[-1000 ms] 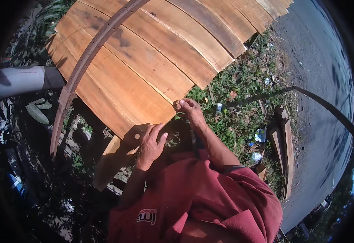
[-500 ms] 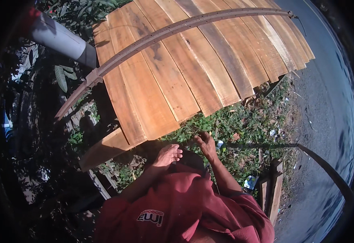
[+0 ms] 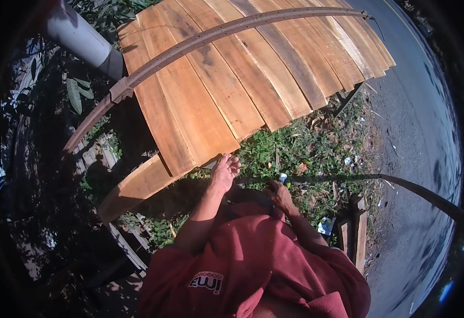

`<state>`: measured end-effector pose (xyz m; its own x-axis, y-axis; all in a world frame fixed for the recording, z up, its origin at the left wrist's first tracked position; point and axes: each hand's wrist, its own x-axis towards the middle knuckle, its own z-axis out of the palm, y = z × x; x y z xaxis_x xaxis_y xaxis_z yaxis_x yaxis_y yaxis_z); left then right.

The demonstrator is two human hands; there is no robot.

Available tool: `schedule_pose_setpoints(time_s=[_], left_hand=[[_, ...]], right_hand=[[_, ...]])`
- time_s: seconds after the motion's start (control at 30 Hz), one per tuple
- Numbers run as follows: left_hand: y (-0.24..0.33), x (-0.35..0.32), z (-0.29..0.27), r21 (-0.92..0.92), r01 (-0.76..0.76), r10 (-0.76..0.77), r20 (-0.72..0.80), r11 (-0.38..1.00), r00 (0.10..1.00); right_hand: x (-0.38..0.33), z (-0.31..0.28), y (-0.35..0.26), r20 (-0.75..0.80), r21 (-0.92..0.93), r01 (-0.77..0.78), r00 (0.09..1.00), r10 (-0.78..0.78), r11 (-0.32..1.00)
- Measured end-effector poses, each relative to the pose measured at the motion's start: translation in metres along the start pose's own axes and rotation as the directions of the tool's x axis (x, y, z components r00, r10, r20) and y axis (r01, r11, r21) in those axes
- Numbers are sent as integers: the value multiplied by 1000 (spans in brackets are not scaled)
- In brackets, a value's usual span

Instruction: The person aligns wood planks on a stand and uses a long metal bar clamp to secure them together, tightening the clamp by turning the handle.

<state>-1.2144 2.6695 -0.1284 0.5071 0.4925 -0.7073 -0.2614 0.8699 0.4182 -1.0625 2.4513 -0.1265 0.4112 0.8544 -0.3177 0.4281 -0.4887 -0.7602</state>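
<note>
Wooden boards (image 3: 205, 124) lie side by side in a wide row in front of me, their near ends uneven. My left hand (image 3: 224, 172) is raised at the near end of one board, its fingers loosely bent and apart, with nothing seen in them. The fingertips are right by the board's edge; whether they touch it I cannot tell. My right hand (image 3: 281, 195) is low and close to my body, over shaded ground. Its fingers point down and inward and are mostly in shadow, so what they do is hidden.
A long brown bar with holes (image 3: 205, 40) lies across the boards. One more board (image 3: 134, 185) sticks out at the left. A pale pipe-like post (image 3: 78, 37) stands at the far left. Green plants (image 3: 266, 151) grow below the boards; a road (image 3: 417, 159) runs along the right.
My left hand has moved forward and up to the end of a board. The right hand has drawn back and to the right, toward my body. The view has shifted slightly.
</note>
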Motion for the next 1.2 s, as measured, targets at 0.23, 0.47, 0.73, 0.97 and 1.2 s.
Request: schedule_pose_setpoints(time_s=[0.23,0.47,0.73,0.97,1.2], left_hand=[[12,8,-11,-9,22,-21,92,1000,996],[20,-8,12,491,-79,20,125,867,992],[57,0,108,596,-486,299,775,-639,557],[72,33,100,489,-398,79,701,-776,709],[66,43,103,436,-376,60,713,-817,698]], right_hand=[[-6,10,-58,-79,30,109,991,-106,994],[13,-11,-62,-33,547,-193,967,251,815],[106,-42,-8,-98,962,-28,893,439,273],[192,-53,-19,-104,986,34,892,440,163],[221,-45,-44,-47,992,104,824,565,-69]])
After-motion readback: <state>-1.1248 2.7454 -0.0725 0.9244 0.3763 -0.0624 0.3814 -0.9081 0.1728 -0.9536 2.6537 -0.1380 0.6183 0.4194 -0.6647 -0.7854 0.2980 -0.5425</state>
